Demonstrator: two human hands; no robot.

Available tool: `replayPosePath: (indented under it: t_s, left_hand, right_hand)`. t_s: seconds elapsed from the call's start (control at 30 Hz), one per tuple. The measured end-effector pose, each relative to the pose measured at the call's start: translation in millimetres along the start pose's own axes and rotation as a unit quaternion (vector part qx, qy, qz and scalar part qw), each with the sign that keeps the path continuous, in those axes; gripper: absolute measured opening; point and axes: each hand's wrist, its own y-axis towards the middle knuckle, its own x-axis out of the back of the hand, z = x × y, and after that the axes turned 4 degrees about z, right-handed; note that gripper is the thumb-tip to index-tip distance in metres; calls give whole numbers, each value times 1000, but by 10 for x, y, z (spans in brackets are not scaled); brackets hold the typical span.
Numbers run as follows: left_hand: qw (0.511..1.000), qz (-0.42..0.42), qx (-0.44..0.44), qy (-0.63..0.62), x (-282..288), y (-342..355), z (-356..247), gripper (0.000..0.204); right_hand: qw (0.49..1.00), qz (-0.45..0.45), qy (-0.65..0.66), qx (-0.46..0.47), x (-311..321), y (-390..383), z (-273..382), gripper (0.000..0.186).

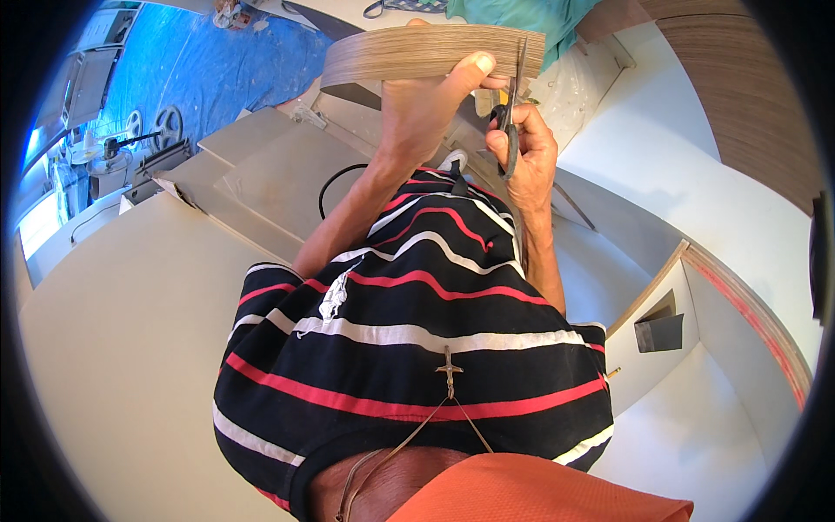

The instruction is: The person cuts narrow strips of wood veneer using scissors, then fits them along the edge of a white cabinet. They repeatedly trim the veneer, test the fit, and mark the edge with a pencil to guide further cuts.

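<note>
A long, curved strip of wood-grain edge banding point(417, 50) stretches across the top of the view, its left end curling back on itself. My left hand point(430, 100) grips it near the right part, thumb pressed on the front face and fingers behind. In my right hand point(533, 157) are black-handled scissors point(510, 143), held upright with fingers at the handle loops. Their blades cross the strip close to its right end. Whether the blades are parted cannot be made out.
White panels and box-like cabinet parts point(687, 296) stand to the right, below a brown wood-grain board point(739, 78). A large pale board point(139, 348) lies at the left. Farther off are a blue sheet point(209, 70), a teal cloth point(531, 17) and a machine with wheels point(165, 126).
</note>
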Motion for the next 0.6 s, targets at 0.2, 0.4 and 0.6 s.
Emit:
replayPosePath:
  t_s: [0.2, 0.4, 0.6]
  left_hand:
    - [999, 6, 35, 2, -22, -54, -29, 20]
    - [999, 14, 37, 16, 0, -52, -37, 21]
    - [999, 19, 40, 5, 6, -49, -33, 27]
  right_hand:
    - [996, 22, 79, 22, -18, 42, 32, 19]
    - [998, 8, 64, 11, -21, 20, 9, 18]
    - [998, -24, 57, 14, -49, 20, -3, 15]
